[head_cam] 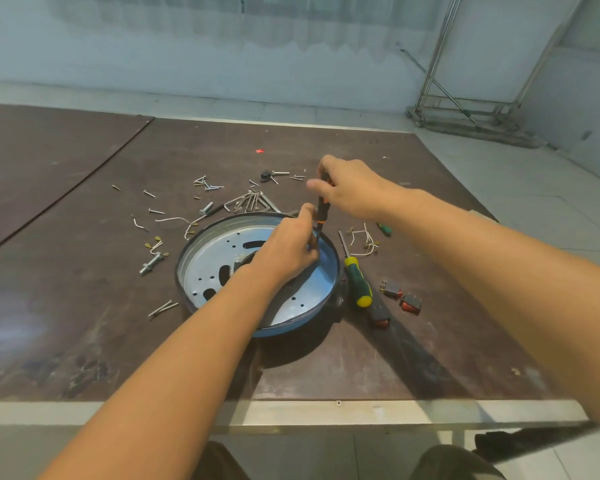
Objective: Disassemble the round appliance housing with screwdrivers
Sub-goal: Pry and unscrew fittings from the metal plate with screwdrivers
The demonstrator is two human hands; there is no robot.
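Housing [205,261] lay open side up at the middle of the table [326,358], its perforated plate exposed. Right hand [350,192] was closed round the handle of the screwdriver [321,214], held near upright over the far right of the inner rim. Left hand [288,251] had its fingers curled about the lower shaft, apparently pinching it to steady the tip; the tip and the fastener were hidden behind those fingers, so seating could not be confirmed. Judgement: the step in hand was backing out a screw close to the rim wall. To do it well, the shaft should be kept in line with the screw, pressed firmly downward while the right hand turns, and the left fingers should guide without gripping hard, since a slip toward the raised rim could strip the head or nick a finger. The housing was not clamped and may rotate under torque; the left forearm across it offers some restraint. A green screwdriver [359,280] lay just beside the right rim, with wires [364,242] and switches [411,303] beyond it. Hex keys [252,202] sat against the far rim, screws [207,183] scattered behind and to the left. The near side of the table, toward its front edge, offered the most room for shifting the housing or setting parts down.
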